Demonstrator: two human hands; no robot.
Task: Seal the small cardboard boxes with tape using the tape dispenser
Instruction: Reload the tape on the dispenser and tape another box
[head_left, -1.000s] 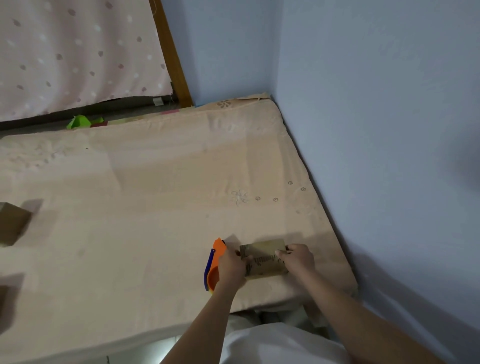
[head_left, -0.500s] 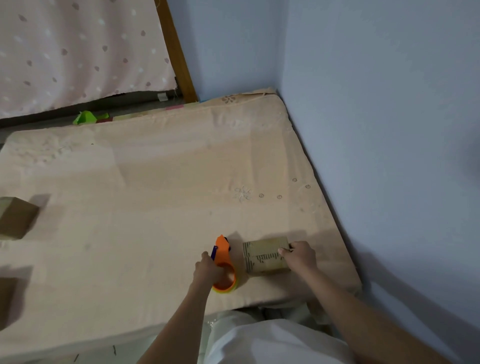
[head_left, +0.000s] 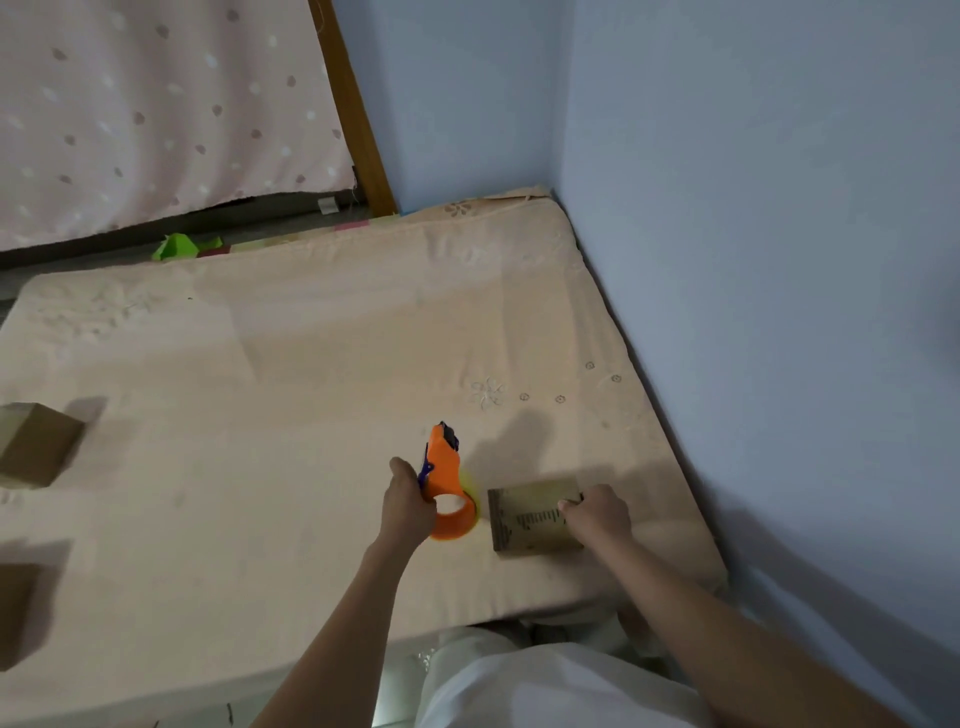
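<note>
Meanwhile, my left hand (head_left: 408, 506) gripped the orange tape dispenser (head_left: 448, 493), lifted beside the small cardboard box (head_left: 532, 515) near the mattress's (head_left: 260, 415) front right corner. My right hand (head_left: 597, 514) rested on the box's right side, fingers curled over its edge. Another cardboard box (head_left: 36, 444) sat at the mattress's left edge, well apart.

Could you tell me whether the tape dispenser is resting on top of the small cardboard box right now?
No, the left hand grips the orange tape dispenser beside the small cardboard box, which the right hand steadies on the mattress.
</note>
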